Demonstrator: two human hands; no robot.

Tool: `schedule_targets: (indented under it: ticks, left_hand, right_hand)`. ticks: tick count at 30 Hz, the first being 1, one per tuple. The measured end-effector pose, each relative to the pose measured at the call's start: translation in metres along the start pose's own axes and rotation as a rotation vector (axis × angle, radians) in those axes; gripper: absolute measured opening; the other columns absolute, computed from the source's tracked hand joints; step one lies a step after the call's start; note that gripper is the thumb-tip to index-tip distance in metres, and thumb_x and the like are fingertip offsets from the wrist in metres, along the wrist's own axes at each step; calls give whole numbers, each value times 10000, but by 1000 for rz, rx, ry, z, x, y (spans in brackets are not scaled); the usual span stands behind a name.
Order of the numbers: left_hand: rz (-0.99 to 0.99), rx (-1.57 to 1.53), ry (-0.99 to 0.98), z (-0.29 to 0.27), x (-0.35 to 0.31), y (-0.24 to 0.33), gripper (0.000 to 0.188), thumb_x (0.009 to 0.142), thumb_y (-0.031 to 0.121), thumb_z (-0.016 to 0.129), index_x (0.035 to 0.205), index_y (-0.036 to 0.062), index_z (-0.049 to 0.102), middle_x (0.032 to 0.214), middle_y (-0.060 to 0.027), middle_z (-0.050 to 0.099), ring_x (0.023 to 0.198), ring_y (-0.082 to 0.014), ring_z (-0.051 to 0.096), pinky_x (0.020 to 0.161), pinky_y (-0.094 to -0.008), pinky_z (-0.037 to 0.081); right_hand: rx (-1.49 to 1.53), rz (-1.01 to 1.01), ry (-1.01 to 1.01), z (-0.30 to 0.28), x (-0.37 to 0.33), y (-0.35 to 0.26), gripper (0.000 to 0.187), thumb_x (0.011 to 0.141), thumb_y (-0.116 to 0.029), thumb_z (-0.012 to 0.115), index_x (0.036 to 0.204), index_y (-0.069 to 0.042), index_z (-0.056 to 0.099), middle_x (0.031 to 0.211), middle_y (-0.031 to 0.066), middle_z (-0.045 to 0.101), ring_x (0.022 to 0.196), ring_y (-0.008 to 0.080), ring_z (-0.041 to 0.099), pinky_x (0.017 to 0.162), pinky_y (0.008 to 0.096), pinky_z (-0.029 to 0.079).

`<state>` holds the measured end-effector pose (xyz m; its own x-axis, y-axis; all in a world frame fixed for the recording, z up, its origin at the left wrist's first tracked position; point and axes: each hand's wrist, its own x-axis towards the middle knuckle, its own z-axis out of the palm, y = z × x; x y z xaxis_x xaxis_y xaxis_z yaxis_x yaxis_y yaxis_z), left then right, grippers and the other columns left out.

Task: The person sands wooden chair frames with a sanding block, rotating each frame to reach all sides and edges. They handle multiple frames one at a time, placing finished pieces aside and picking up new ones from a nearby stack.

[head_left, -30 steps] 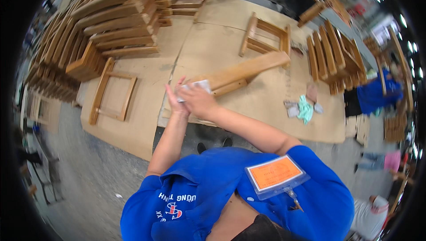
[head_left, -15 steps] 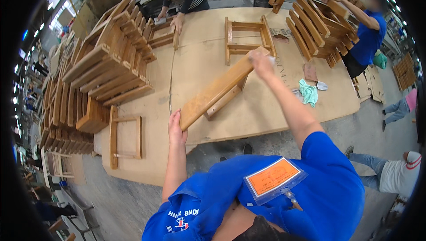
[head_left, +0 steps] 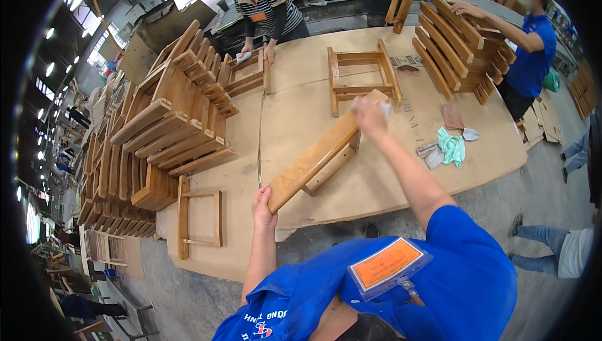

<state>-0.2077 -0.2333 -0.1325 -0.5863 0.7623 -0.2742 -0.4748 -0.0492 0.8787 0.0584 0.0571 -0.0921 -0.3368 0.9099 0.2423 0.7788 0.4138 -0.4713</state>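
Note:
A wooden frame with a broad, smooth plank (head_left: 323, 156) is tilted on edge above the cardboard-covered table (head_left: 295, 109). My left hand (head_left: 264, 207) is closed around its near end. At the far end, my right hand (head_left: 370, 117) is closed over the plank, slightly blurred. A small whitish pad (head_left: 385, 108) shows beside its fingers; its kind is unclear. Beyond lies another wooden frame (head_left: 364, 87) on the tabletop. A mint-green cloth (head_left: 451, 146) and a brown pad (head_left: 451, 116) rest to the right of my right forearm.
Tall stacks of wooden frames (head_left: 169, 115) stand at the left, with a single frame (head_left: 200, 218) in front. Another stack (head_left: 448, 49) is at the far right, beside a blue-shirted co-worker (head_left: 533, 52). Across the table, a striped-shirted co-worker (head_left: 273, 11) handles a frame (head_left: 248, 74).
The whole view has shifted, so the table sits lower and farther right. Both my hands keep their places on the frame. The blue-shirted co-worker's raised piece now rests against the right stack.

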Motion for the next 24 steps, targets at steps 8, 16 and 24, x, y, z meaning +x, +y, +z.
schedule_targets:
  ticks: [8,16,24]
  left_hand:
    - [-58,52,-14,-3,-1,5,285,909,134,598,1163,6,583,1076,-87,627,973,-168,602,845,-291,502]
    - [-142,26,-94,3,-27,4,351,887,132,643,1222,43,587,1130,-86,619,1034,-166,586,895,-291,484]
    - [-28,346,-370,-22,-76,-30,616,827,39,691,1389,59,440,1297,-102,537,1164,-164,520,966,-295,447]
  right_hand:
    - [76,-408,361,32,-29,30,186,859,-132,493,963,-51,624,909,126,608,874,324,572,776,465,431]
    - [1571,764,255,37,-12,140,395,987,-320,387,1266,-64,498,1135,122,614,991,283,619,839,456,518]
    - [1662,705,165,9,1,44,373,931,-113,524,1292,-46,461,1231,106,576,1115,288,575,909,438,509]
